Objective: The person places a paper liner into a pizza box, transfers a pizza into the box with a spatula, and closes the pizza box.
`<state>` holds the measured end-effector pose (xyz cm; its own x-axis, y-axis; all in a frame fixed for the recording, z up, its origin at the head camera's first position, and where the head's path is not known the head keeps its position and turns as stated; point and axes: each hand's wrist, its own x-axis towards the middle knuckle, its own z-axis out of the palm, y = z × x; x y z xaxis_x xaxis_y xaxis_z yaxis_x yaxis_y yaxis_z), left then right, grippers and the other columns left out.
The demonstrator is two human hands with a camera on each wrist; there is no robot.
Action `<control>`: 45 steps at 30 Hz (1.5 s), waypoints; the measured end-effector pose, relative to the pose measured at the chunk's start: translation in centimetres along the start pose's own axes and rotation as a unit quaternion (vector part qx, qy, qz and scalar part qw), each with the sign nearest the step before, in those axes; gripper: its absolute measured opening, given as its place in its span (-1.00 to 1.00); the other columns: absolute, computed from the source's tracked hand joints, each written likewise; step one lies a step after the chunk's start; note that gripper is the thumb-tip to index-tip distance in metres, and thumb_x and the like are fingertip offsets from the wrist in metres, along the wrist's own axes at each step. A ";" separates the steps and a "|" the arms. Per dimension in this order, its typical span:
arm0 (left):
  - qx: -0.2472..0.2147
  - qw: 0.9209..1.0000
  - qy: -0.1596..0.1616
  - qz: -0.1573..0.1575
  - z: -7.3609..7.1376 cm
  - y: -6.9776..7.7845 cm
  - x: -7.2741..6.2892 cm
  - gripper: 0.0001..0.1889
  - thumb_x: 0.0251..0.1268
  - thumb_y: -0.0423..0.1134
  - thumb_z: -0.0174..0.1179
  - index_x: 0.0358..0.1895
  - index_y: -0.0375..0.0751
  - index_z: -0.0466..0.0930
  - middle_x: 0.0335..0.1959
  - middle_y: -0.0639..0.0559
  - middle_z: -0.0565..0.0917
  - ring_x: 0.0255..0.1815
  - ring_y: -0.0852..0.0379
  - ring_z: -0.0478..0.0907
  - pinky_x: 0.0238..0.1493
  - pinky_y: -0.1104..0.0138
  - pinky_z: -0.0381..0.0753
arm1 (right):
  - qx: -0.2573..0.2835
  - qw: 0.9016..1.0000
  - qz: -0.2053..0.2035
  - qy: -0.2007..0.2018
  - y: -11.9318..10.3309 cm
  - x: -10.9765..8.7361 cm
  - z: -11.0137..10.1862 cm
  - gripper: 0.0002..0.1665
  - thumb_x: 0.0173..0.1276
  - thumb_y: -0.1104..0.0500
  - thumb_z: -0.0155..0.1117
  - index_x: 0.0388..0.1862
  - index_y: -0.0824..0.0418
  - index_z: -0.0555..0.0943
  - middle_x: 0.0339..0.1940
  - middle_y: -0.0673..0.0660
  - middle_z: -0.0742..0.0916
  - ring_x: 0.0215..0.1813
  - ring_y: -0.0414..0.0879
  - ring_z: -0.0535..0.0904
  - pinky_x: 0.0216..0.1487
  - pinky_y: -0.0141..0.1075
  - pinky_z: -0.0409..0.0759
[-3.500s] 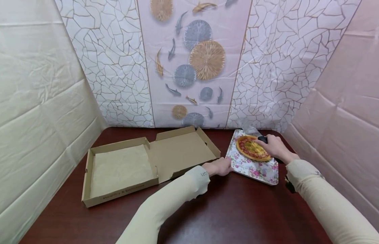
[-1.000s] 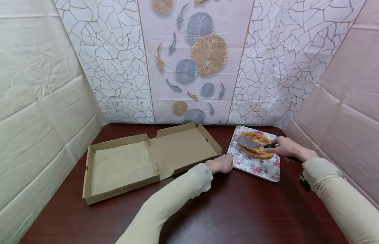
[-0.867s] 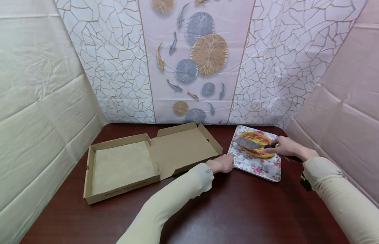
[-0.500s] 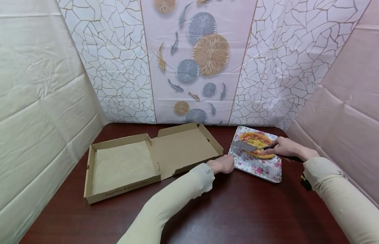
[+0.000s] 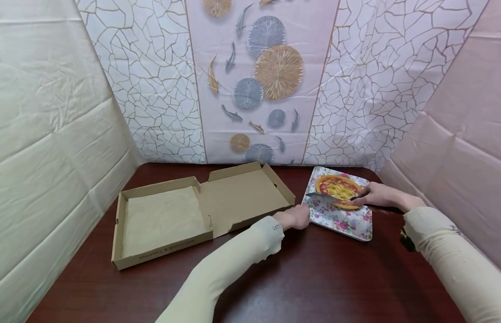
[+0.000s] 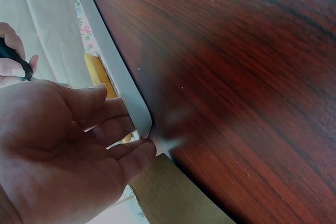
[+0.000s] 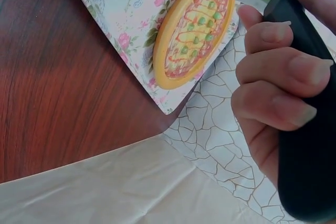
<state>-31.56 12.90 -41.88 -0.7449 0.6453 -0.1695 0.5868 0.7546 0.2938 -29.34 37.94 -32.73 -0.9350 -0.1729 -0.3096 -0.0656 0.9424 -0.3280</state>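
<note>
Black handle [image 7: 307, 166]: gripped in my right fingers [image 7: 281, 69], blade [image 5: 320, 196] at the near edge of the pizza [image 5: 338, 186].
Floral tray [image 5: 342, 228]: under the pizza; my left fingers [image 6: 137, 159] hold its corner.
Cardboard box [image 5: 238, 197]: open on the worktop [image 5: 311, 278], just beside the tray.

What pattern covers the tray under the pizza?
Pink flowers with green leaves on white; the tray shows best in the right wrist view.
</note>
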 end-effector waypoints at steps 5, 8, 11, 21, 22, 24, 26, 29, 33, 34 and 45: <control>-0.016 1.000 -0.011 0.003 0.0 -0.2 -0.1 -0.65 0.52 -0.19 -0.09 -0.56 -0.07 0.30 -0.55 0.09 0.34 -0.54 0.20 0.33 -0.44 0.41 0.35 | 0.028 0.999 0.003 -0.036 0.0 -0.4 -0.2 -0.58 0.32 -0.19 0.21 -0.47 0.13 0.63 -0.86 -0.11 0.39 -0.81 -0.27 0.25 -0.56 -0.27 0.47; -0.013 1.000 -0.006 0.006 0.1 -0.2 -0.1 -0.65 0.51 -0.20 -0.10 -0.57 -0.07 0.28 -0.55 0.09 0.35 -0.53 0.21 0.33 -0.44 0.42 0.35 | 0.017 0.999 0.003 -0.032 0.0 -0.4 -0.3 -0.58 0.31 -0.19 0.23 -0.43 0.14 0.66 -0.85 -0.12 0.40 -0.77 -0.27 0.27 -0.49 -0.28 0.47; -0.010 1.000 -0.004 0.008 0.1 -0.2 -0.1 -0.64 0.51 -0.20 -0.10 -0.57 -0.07 0.28 -0.54 0.08 0.35 -0.53 0.20 0.34 -0.44 0.42 0.36 | -0.004 0.999 -0.007 -0.031 -0.1 -0.3 -0.4 -0.57 0.31 -0.19 0.22 -0.39 0.15 0.71 -0.79 -0.14 0.44 -0.67 -0.25 0.31 -0.37 -0.29 0.43; -0.013 1.000 -0.015 0.012 0.0 -0.3 -0.2 -0.65 0.52 -0.21 -0.12 -0.55 -0.08 0.28 -0.57 0.10 0.31 -0.56 0.21 0.30 -0.47 0.43 0.32 | -0.046 0.998 -0.020 -0.043 0.4 -0.5 -0.8 -0.56 0.33 -0.18 0.19 -0.34 0.14 0.76 -0.38 0.00 0.75 -0.36 -0.20 0.47 -0.22 -0.29 0.42; -0.013 1.000 -0.015 0.012 0.0 -0.3 -0.2 -0.65 0.52 -0.21 -0.12 -0.56 -0.08 0.28 -0.57 0.10 0.31 -0.56 0.21 0.30 -0.47 0.42 0.32 | -0.048 0.998 -0.019 -0.043 0.4 -0.5 -0.8 -0.56 0.33 -0.19 0.19 -0.37 0.13 0.75 -0.39 0.00 0.74 -0.36 -0.20 0.46 -0.23 -0.30 0.40; -0.013 1.000 -0.014 0.012 0.0 -0.3 -0.2 -0.65 0.52 -0.21 -0.12 -0.56 -0.08 0.28 -0.56 0.09 0.32 -0.56 0.21 0.30 -0.47 0.42 0.33 | -0.048 0.998 -0.019 -0.045 0.5 -0.7 -0.9 -0.55 0.32 -0.18 0.19 -0.42 0.15 0.73 -0.44 -0.02 0.70 -0.39 -0.19 0.42 -0.26 -0.30 0.37; -0.010 1.000 -0.011 0.012 0.1 -0.3 -0.2 -0.67 0.52 -0.20 -0.12 -0.54 -0.08 0.30 -0.54 0.09 0.33 -0.55 0.21 0.32 -0.45 0.42 0.34 | -0.043 0.998 -0.013 -0.047 0.6 -0.9 -1.0 -0.55 0.31 -0.17 0.21 -0.41 0.19 0.71 -0.54 -0.05 0.61 -0.43 -0.18 0.37 -0.27 -0.30 0.34; -0.006 1.000 -0.010 0.012 0.0 -0.3 -0.1 -0.69 0.52 -0.20 -0.12 -0.51 -0.09 0.33 -0.51 0.08 0.36 -0.53 0.21 0.34 -0.44 0.42 0.36 | -0.039 0.998 -0.007 -0.047 0.6 -1.3 -1.3 -0.53 0.30 -0.16 0.23 -0.37 0.25 0.70 -0.54 -0.05 0.57 -0.43 -0.22 0.36 -0.27 -0.33 0.35; -0.003 1.000 -0.010 0.013 0.0 -0.2 0.0 -0.69 0.51 -0.20 -0.11 -0.50 -0.10 0.36 -0.50 0.08 0.39 -0.52 0.20 0.37 -0.43 0.42 0.38 | 0.000 0.997 0.032 -0.072 0.4 -1.7 -1.7 -0.48 0.28 -0.20 0.24 -0.57 0.21 0.62 -0.68 -0.05 0.55 -0.60 -0.26 0.37 -0.45 -0.35 0.42; -0.001 1.000 -0.009 0.014 -0.1 -0.2 0.0 -0.69 0.51 -0.20 -0.11 -0.50 -0.09 0.37 -0.49 0.08 0.40 -0.51 0.20 0.37 -0.43 0.42 0.39 | 0.010 0.996 0.042 -0.079 0.4 -1.9 -1.9 -0.47 0.28 -0.22 0.25 -0.63 0.17 0.58 -0.73 -0.06 0.52 -0.66 -0.26 0.35 -0.51 -0.36 0.41; 0.000 1.000 -0.001 0.013 -0.1 0.0 -0.1 -0.67 0.49 -0.22 -0.09 -0.55 -0.09 0.34 -0.50 0.08 0.40 -0.51 0.20 0.37 -0.44 0.42 0.38 | 0.035 0.988 0.086 -0.120 0.7 -2.9 -2.9 -0.50 0.24 -0.31 0.23 -0.60 0.06 0.59 -0.81 -0.09 0.43 -0.76 -0.26 0.25 -0.67 -0.37 0.29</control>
<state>-31.50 12.83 -41.72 -0.7283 0.6652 -0.1642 0.6059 0.7372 0.2990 -27.68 39.92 -29.52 -0.8204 -0.0825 -0.5658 0.1188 0.9434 -0.3098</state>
